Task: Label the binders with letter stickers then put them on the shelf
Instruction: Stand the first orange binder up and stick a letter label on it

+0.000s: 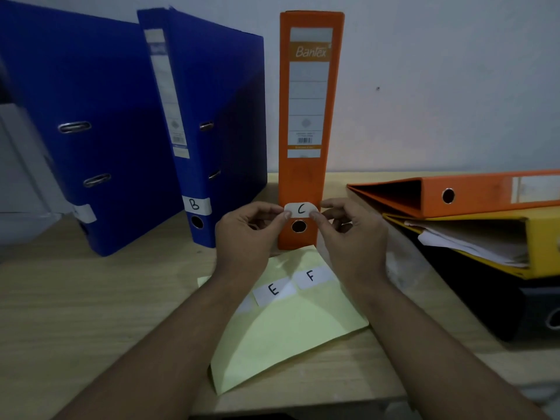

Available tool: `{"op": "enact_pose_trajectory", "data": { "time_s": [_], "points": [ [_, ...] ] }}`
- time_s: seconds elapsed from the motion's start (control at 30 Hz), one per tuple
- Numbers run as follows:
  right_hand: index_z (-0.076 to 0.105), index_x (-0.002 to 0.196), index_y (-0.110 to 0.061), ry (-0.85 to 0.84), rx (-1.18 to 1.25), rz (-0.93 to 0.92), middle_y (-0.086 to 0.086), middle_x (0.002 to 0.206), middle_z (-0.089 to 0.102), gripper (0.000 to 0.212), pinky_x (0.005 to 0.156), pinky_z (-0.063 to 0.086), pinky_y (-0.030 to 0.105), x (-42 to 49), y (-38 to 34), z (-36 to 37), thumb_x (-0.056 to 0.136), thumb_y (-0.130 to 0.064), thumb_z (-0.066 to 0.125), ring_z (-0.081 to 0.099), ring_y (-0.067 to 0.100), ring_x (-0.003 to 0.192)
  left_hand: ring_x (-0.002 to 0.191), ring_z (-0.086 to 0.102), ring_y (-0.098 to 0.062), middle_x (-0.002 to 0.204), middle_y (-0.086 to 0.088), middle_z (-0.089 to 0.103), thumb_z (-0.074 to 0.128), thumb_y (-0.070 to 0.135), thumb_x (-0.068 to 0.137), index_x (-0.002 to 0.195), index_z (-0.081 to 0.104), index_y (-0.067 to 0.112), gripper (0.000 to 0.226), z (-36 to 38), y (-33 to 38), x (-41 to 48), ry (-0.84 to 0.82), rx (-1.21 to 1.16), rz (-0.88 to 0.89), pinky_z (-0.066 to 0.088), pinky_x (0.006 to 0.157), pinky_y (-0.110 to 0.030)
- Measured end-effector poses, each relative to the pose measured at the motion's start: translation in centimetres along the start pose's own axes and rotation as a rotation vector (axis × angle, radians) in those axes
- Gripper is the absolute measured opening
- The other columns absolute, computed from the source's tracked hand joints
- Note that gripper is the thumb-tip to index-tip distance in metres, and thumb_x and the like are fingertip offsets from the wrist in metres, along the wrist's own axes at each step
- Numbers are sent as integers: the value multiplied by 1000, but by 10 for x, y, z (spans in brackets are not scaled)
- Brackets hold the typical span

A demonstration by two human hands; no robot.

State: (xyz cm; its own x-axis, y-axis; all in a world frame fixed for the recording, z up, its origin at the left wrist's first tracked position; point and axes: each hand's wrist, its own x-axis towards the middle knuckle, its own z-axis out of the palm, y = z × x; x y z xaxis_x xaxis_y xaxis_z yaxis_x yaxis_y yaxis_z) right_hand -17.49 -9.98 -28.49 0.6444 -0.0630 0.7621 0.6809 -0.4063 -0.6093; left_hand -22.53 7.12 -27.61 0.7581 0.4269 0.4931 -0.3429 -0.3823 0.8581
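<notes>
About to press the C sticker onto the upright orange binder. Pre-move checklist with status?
1. C sticker pinched at both ends by left hand and right hand: ok.
2. Sticker sits above the spine hole, not over it: ok.
3. Orange binder upright on the desk: ok.
4. Placement matches B sticker on the blue binder, just above its hole: ok.
5. Sticker flat against the spine: cannot tell.

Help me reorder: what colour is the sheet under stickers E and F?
Pale yellow sheet, head view.
</notes>
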Motion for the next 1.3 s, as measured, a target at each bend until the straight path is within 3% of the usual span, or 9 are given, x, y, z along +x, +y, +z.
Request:
{"op": "enact_pose_trajectory", "data": {
  "time_s": [0.53, 1.1, 1.3],
  "points": [
    [80, 96, -23, -18, 14, 3, -20, 82, 73, 13, 63, 56, 25, -1, 2, 3, 88, -21, 90, 70, 9, 72, 82, 68, 7, 84, 15, 76, 85, 25, 89, 99, 82, 22, 11, 1, -2, 0, 2, 18, -7, 50, 68, -7],
    [79, 94, -23, -8, 0, 4, -22, 80, 71, 12, 63, 52, 16, -1, 0, 4, 88, -23, 90, 68, 11, 74, 86, 71, 2, 87, 14, 78, 85, 26, 89, 98, 81, 23, 10, 3, -4, 1, 8, 37, 6, 56, 72, -11],
    [79, 93, -24, -8, -3, 27, -20, 79, 72, 12, 61, 52, 19, -1, 0, 4, 87, -25, 90, 67, 11, 70, 85, 72, 1, 87, 14, 78, 85, 27, 89, 98, 81, 24, 10, 3, -4, 1, 17, 45, 1, 57, 73, -14]
  ]
}}
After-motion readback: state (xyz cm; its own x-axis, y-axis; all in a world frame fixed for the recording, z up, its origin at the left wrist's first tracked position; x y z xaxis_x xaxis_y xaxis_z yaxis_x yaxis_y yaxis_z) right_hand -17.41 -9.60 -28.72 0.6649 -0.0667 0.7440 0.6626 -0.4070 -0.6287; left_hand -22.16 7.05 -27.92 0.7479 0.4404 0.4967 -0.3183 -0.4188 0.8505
